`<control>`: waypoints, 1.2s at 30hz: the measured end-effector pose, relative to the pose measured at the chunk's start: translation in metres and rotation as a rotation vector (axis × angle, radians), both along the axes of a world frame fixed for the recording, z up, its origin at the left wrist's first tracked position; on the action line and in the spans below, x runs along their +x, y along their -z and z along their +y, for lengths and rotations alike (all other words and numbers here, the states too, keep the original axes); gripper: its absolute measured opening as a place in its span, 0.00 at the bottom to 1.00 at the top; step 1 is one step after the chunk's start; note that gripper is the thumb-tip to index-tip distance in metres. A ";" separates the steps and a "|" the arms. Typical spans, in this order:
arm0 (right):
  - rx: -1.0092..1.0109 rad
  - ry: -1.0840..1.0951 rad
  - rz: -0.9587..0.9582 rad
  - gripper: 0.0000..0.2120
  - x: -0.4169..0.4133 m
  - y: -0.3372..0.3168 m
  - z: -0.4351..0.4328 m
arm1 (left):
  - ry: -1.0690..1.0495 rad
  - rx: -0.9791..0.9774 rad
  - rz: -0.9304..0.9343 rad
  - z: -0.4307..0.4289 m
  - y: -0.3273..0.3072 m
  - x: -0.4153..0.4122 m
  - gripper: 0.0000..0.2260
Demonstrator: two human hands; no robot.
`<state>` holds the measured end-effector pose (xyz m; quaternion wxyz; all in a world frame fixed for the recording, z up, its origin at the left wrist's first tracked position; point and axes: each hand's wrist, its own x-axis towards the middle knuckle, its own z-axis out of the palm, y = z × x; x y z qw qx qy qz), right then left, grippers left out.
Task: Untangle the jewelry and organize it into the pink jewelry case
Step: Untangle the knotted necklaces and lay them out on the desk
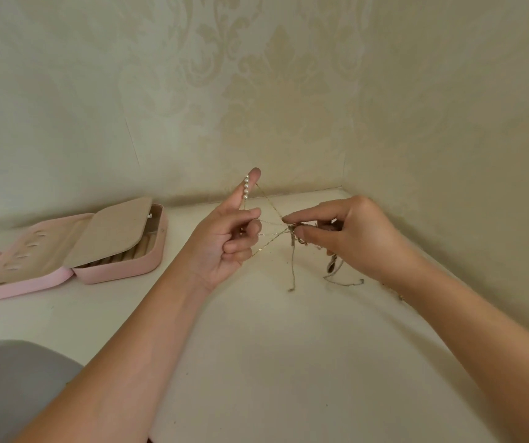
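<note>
Open pink jewelry case (122, 270) lies on white table (256, 346), far left; tangled thin gold chains (295, 233) hang right of it, above table centre.

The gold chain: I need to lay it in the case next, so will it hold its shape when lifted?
Probably not. The gold chain runs straight only where it is stretched between the left hand and right hand; loose ends below the knot dangle limply. It looks thin, so likely light and easily retangled.
</note>
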<state>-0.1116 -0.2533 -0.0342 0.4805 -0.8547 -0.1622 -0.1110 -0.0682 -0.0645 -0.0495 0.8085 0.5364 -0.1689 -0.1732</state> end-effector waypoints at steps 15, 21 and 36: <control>-0.484 -0.023 0.199 0.03 0.014 0.015 -0.013 | -0.285 0.462 -0.181 0.009 0.020 0.022 0.21; -0.615 0.189 0.319 0.10 0.014 0.007 -0.024 | -0.359 0.504 -0.355 0.010 0.020 0.022 0.25; -0.076 -0.002 0.082 0.15 0.040 0.049 0.038 | -0.150 0.190 -0.341 0.002 0.000 0.006 0.15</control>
